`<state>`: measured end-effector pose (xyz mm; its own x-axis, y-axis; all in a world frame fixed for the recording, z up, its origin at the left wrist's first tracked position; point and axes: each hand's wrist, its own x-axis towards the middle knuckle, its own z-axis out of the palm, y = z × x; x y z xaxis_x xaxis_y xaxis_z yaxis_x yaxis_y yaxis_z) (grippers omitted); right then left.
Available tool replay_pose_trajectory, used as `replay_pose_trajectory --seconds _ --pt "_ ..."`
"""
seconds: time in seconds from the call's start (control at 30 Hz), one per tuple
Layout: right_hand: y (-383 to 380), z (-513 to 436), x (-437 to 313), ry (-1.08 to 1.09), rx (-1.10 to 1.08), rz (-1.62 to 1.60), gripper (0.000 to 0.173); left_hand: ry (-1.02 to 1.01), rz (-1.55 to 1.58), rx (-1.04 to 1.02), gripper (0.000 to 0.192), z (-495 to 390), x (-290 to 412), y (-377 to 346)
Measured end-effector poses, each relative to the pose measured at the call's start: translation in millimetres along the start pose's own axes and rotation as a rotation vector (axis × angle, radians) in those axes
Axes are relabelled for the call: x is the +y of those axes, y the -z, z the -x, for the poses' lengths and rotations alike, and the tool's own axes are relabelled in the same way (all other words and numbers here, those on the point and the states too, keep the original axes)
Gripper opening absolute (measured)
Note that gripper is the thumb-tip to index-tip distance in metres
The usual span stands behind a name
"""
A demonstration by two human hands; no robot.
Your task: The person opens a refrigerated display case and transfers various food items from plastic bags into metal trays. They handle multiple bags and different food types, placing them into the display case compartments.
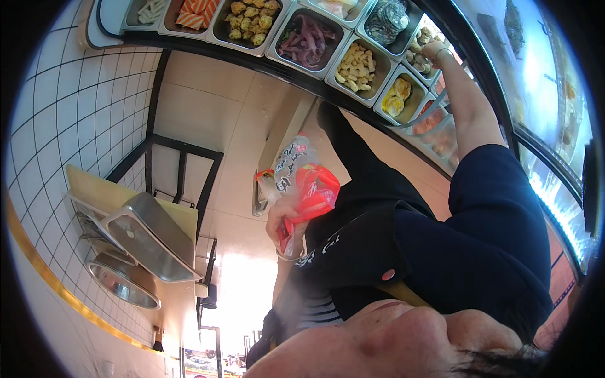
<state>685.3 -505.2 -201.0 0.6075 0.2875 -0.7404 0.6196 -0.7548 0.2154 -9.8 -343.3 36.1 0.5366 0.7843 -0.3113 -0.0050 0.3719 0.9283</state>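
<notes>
My left hand (285, 222) grips several crumpled plastic food packages (316, 191), red and clear with printed writing, in front of my black apron. My right arm stretches to the upper right, and my right hand (435, 51) is down at a metal pan of beige rounded food pieces (419, 60); its fingertips are partly hidden. Near it are a pan of dark, grey-edged slices (388, 21), a pan of fried eggs (397, 97) and a pan of pale yellow chunks (355, 67). Purplish strips (307, 40) and browned fried pieces (252, 21) lie farther left.
A black-framed glass display case (543, 94) borders the right. Orange-and-white striped pieces (197, 13) fill another pan. A clear curved lid (437, 127) covers reddish food. At the left, steel pans (151, 236) and a steel bowl (124, 283) lean by a tiled wall (94, 94).
</notes>
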Motion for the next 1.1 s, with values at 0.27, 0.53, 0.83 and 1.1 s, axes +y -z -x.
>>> replay_pose_trajectory --seconds 0.27,0.53,0.83,1.1 --pt "-30 33 -54 -0.292 0.557 -0.369 0.015 0.07 0.06 0.038 0.027 8 -3 -6" --pt "-20 61 -88 -0.677 0.277 -0.689 0.067 0.005 0.121 0.024 0.029 -6 -2 -19" --pt "-35 65 -108 -0.477 0.692 -0.915 0.058 0.014 0.073 -0.018 0.03 -21 1 -17" --pt "-43 -49 8 -0.6 0.451 -0.418 0.038 0.067 0.015 -0.008 0.029 -26 0 -12"
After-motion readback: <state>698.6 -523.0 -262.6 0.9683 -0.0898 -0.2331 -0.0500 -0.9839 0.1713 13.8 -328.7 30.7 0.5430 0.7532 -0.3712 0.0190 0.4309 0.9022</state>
